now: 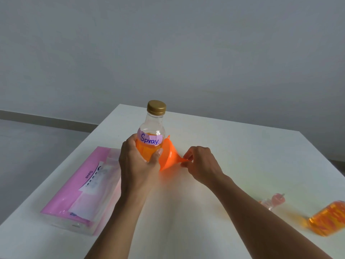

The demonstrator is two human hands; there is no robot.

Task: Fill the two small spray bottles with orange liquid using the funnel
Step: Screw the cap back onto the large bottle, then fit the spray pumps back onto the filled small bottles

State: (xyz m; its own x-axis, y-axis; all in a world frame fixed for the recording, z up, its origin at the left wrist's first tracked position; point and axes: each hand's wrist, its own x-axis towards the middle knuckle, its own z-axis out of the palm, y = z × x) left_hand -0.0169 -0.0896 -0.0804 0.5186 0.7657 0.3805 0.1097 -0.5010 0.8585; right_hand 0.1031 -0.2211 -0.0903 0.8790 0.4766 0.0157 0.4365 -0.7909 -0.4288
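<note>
left hand [139,161]: wrapped round the lower body of the big bottle, thumb on the front, holding it upright, centre of table
big bottle [152,139]: clear plastic, gold cap [156,107] on, orange liquid in lower half, pale purple label [150,139] reads "Spray."
right hand [200,163]: at 3 o'clock from the bottle, fingertips pinched on the funnel's spout
funnel [169,156]: orange, lying on its side, wide mouth toward the bottle and touching its right side, spout pointing to 3 o'clock
hands: apart, each closed on its own thing, funnel between them
small spray bottle [327,219]: at 4 o'clock near the right edge of frame, orange inside, blurred, seems tilted or lying down, partly cut off
spray top [276,200]: reddish piece with a clear part, on table at 4 o'clock between right forearm and small bottle, too blurred to tell more
second small bottle: cannot tell
tissue pack [82,187]: pink plastic, flat on table at 8 o'clock, just beside left forearm
table [233,146]: white, grey wall behind
</note>
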